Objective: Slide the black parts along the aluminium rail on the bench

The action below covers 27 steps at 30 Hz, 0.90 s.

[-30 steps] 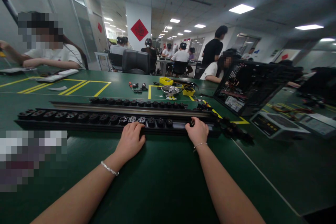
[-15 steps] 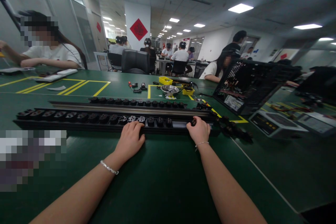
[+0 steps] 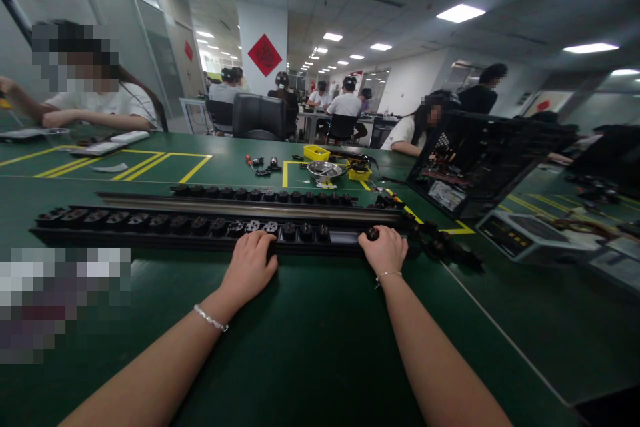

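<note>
A long black power strip (image 3: 150, 230) lies across the green table, its row of black socket modules facing up. My left hand (image 3: 251, 267) rests on its near edge around the middle, fingers curled against the rail. My right hand (image 3: 386, 250) is closed on the strip further right, fingertips pinching a small black socket module (image 3: 371, 233). Both wrists wear thin bracelets. Behind it lies a second strip (image 3: 260, 203) with a grey metal rail and more sockets.
A bundle of black wired sockets (image 3: 445, 247) trails off the strip's right end. An open computer case (image 3: 480, 163) and a grey unit (image 3: 520, 237) stand at right. Yellow bins and a metal bowl (image 3: 324, 170) sit further back. People sit at the left and behind.
My right hand has slid a little to the right along the strip with the socket module. My left hand has stayed put. A standing person in the background walked to the right.
</note>
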Tool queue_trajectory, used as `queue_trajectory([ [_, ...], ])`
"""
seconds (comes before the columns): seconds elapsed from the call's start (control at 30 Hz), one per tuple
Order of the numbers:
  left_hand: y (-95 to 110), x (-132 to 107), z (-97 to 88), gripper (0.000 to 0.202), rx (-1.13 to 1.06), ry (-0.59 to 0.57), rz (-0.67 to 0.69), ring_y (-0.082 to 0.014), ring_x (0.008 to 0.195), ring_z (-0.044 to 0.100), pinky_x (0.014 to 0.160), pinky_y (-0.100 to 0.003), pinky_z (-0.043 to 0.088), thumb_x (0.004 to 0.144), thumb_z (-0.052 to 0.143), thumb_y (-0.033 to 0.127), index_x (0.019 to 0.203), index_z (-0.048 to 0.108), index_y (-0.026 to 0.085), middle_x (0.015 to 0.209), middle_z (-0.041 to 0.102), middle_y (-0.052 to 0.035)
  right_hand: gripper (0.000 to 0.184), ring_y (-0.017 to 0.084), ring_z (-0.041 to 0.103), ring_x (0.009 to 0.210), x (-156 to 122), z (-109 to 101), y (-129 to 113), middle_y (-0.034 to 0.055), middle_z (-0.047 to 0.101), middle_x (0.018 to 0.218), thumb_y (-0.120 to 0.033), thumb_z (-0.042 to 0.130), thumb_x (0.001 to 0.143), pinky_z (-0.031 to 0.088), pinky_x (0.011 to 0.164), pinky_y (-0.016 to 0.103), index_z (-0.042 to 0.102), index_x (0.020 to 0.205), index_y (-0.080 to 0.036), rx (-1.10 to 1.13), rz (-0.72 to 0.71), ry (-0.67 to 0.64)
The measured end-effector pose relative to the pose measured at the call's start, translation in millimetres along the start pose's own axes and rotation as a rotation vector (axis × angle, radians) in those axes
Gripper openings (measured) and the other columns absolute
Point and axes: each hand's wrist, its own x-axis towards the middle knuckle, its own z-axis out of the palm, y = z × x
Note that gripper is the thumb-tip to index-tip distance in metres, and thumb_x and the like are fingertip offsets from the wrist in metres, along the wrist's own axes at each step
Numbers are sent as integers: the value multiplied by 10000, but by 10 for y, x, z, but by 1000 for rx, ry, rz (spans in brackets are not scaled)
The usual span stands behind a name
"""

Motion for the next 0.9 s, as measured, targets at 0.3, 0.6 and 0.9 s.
queue_trajectory([
  [0.3, 3, 0, -4, 321, 0, 4, -1, -274, 1072, 471, 975, -454, 372, 783, 495, 232, 1096, 535, 168, 1101, 541, -112, 409, 253, 478, 1109, 11, -4, 21, 99, 628, 1102, -392, 457, 734, 167, 1047, 443, 623, 1034, -169, 22, 9, 0],
  [0.6, -12, 0, 10, 319, 4, 6, 6, -277, 1080, 472, 968, -465, 377, 787, 490, 239, 1097, 533, 177, 1102, 542, -110, 473, 291, 371, 1250, 1, 11, 60, 119, 554, 1267, -401, 490, 726, 195, 1060, 466, 627, 1095, -140, -43, 27, 43],
  [0.9, 5, 3, -15, 319, -5, -11, -10, -277, 1086, 470, 970, -464, 378, 790, 487, 246, 1097, 534, 175, 1111, 542, -111, 434, 269, 419, 1208, 19, -13, 81, 101, 597, 1210, -384, 480, 737, 198, 1063, 484, 640, 1071, -159, -22, 21, 24],
])
